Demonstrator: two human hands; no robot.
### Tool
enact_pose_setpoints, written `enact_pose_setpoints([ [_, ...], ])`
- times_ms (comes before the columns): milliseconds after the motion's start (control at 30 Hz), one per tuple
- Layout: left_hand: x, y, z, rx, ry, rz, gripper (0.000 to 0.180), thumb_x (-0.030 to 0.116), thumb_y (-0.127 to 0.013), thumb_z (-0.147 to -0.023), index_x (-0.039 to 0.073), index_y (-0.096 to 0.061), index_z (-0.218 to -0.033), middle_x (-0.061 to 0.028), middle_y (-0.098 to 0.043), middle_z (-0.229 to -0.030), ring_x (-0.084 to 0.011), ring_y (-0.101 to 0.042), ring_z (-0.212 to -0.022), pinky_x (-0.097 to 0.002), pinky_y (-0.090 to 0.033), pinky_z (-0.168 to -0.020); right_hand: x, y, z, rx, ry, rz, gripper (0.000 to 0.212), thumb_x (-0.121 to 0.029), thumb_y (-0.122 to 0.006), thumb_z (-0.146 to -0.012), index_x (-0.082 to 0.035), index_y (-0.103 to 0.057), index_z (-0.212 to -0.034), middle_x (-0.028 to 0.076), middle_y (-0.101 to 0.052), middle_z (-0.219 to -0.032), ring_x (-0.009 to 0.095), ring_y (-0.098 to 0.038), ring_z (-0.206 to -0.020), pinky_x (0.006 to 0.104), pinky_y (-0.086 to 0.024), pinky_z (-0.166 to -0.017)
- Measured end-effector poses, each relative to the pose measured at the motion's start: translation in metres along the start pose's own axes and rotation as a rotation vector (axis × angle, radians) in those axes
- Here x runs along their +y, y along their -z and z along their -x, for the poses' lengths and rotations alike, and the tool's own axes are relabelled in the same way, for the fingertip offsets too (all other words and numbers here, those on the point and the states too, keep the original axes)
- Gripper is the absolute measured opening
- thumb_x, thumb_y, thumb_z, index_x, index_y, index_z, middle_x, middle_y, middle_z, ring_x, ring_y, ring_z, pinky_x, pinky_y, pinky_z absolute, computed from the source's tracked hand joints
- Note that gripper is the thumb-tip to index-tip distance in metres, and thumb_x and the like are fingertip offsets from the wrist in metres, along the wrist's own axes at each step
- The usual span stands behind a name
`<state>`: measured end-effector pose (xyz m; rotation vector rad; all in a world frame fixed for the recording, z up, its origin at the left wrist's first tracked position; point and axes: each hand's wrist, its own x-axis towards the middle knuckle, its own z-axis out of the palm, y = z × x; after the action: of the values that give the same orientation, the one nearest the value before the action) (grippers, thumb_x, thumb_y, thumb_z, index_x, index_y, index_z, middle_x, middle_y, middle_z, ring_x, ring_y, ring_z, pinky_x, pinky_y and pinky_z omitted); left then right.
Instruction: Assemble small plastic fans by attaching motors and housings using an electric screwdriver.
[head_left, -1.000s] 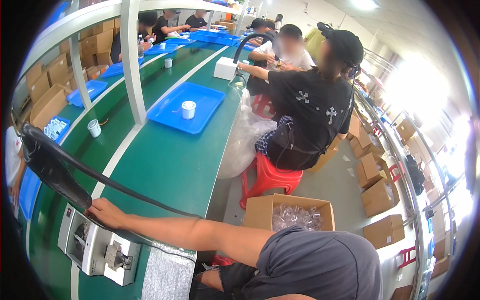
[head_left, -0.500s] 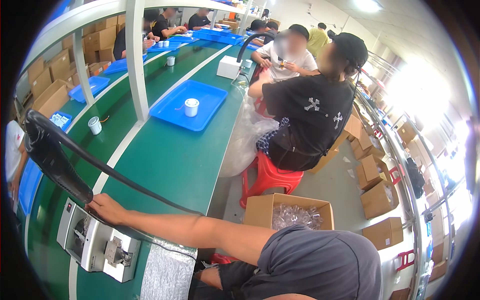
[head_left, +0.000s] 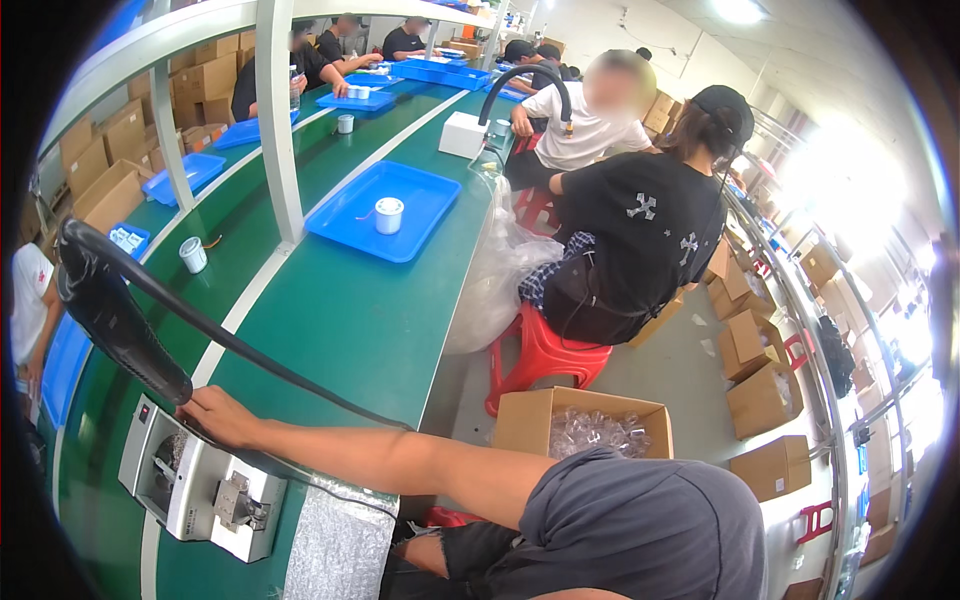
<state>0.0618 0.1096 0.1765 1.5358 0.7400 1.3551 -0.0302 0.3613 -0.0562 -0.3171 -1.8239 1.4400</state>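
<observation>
The right hand point(head_left: 222, 417) curls its fingers beside the black hose's tapered end point(head_left: 125, 315), any hold hidden, above the grey benchtop machine point(head_left: 190, 492), where steady fingertips kept clear of its open recess point(head_left: 163, 472) would serve best.

Found the long, smooth green workbench point(head_left: 350, 325) carrying a shallow rectangular blue plastic tray point(head_left: 420, 192), a boxy white-and-grey machine point(head_left: 192, 495), a crinkled silvery sheet point(head_left: 335, 545), a white box-shaped block point(head_left: 461, 137) and a short white cylinder point(head_left: 193, 257).
</observation>
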Motion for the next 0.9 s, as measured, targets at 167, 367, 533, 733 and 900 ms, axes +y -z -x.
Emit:
enact_pose_setpoints([
  [167, 0.008, -0.013, 0.003, 0.123, 0.059, 0.018, 0.017, 0.012, -0.072, -0.094, -0.001, -0.06, -0.092, -0.0143, -0.064, -0.084, -0.0234, -0.063, -0.073, -0.0344, -0.053, -0.069, 0.008, 0.007, -0.001, -0.009, -0.009, 0.0, 0.041, -0.028, -0.045, -0.105, 0.004, -0.067, -0.094, 0.015, -0.064, -0.077, 0.027, -0.063, -0.074, 0.0396, -0.049, -0.073],
  [367, 0.028, 0.002, 0.0, -0.179, 0.133, -0.197, 0.029, 0.009, -0.071, -0.095, -0.008, -0.063, -0.117, -0.0306, -0.071, -0.112, -0.0336, -0.072, -0.103, -0.038, -0.059, -0.089, 0.006, -0.006, -0.004, -0.02, 0.001, -0.018, 0.041, -0.028, -0.045, -0.105, 0.004, -0.067, -0.092, 0.015, -0.065, -0.077, 0.027, -0.063, -0.074, 0.0396, -0.049, -0.073],
  [533, 0.025, -0.012, 0.013, 0.069, 0.194, 0.179, 0.049, 0.022, -0.058, -0.104, -0.02, -0.059, -0.13, -0.0388, -0.062, -0.129, -0.045, -0.066, -0.121, -0.0421, -0.051, -0.105, 0.012, 0.002, -0.002, -0.013, -0.015, -0.017, 0.041, -0.028, -0.045, -0.105, 0.004, -0.067, -0.092, 0.016, -0.065, -0.078, 0.027, -0.063, -0.075, 0.0396, -0.049, -0.074],
  [733, 0.023, -0.015, 0.013, 0.177, 0.262, 0.247, 0.046, 0.019, -0.061, -0.102, -0.018, -0.058, -0.129, -0.038, -0.063, -0.127, -0.0432, -0.067, -0.118, -0.0418, -0.052, -0.103, 0.006, 0.003, -0.001, -0.023, -0.008, -0.007, 0.04, -0.027, -0.045, -0.104, 0.005, -0.066, -0.093, 0.017, -0.064, -0.078, 0.028, -0.062, -0.076, 0.0399, -0.049, -0.075],
  [900, 0.03, -0.021, 0.013, 0.283, 0.325, 0.32, 0.043, 0.016, -0.063, -0.101, -0.016, -0.058, -0.129, -0.0372, -0.064, -0.125, -0.0413, -0.068, -0.116, -0.0414, -0.053, -0.101, 0.0, 0.003, -0.002, -0.04, -0.046, -0.003, 0.042, -0.029, -0.044, -0.103, 0.005, -0.067, -0.095, 0.019, -0.064, -0.08, 0.03, -0.063, -0.078, 0.041, -0.049, -0.076],
])
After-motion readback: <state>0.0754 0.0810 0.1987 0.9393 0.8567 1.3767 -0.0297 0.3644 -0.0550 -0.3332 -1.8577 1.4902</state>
